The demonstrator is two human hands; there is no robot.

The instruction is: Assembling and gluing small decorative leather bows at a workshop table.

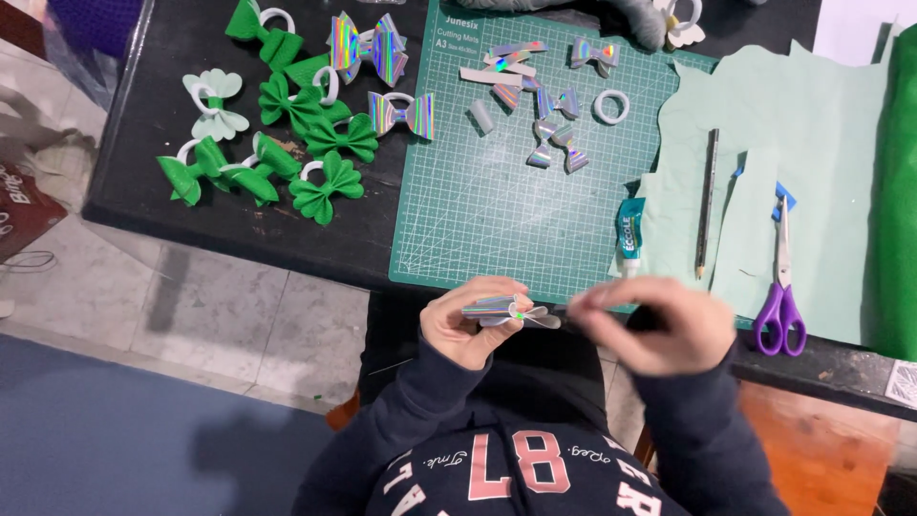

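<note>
Below the near edge of the green cutting mat [497, 191], seen from the head camera, the left hand [465, 330] is curled around a holographic silver bow [506, 311], thumb and fingers pinching its pleated middle just off the mat's front edge. The right hand [659, 325] sits just beside it, fingers narrowed to a pinch close to the bow's right tip; it is blurred, so I cannot tell whether it holds anything.

On the mat's far half lie loose holographic strips and small bow pieces [535, 105] with a white ring [611, 105]. Left of the mat, finished green bows [296, 143] and two holographic bows [382, 72] rest on the black table [143, 162]. Right of the mat lie a glue tube [629, 234], a pencil [707, 201] and purple-handled scissors [781, 287] on pale green sheet material [812, 124].

As I judge it, the folded bow could spring open if the left pinch slackens, since the foil looks stiff. Held over the lap, a dropped piece would likely fall to the floor rather than onto the mat.

No container shows; everything lies loose on mat or table.
</note>
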